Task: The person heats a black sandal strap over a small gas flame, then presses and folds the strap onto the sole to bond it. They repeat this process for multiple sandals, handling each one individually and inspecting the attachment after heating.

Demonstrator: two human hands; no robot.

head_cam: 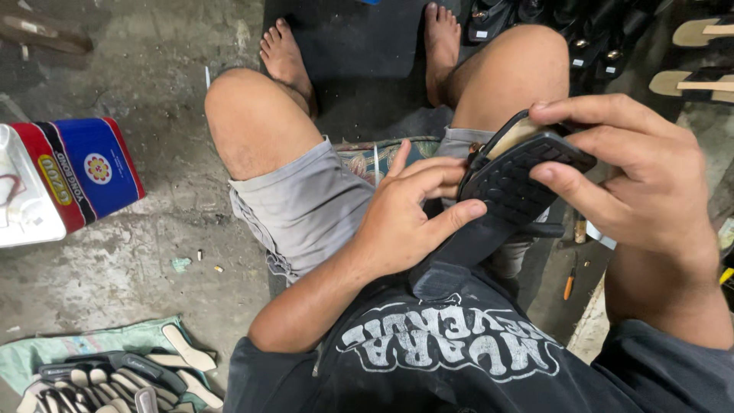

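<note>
Over the lap | black ridged rubber sandal | left hand grips its waist | right hand pinches its toe edge | concrete floor open leftward

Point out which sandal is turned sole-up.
The black sandal held between the left hand and right hand: its treaded sole faces up, while the sandals on the floor show tan footbeds.
</note>
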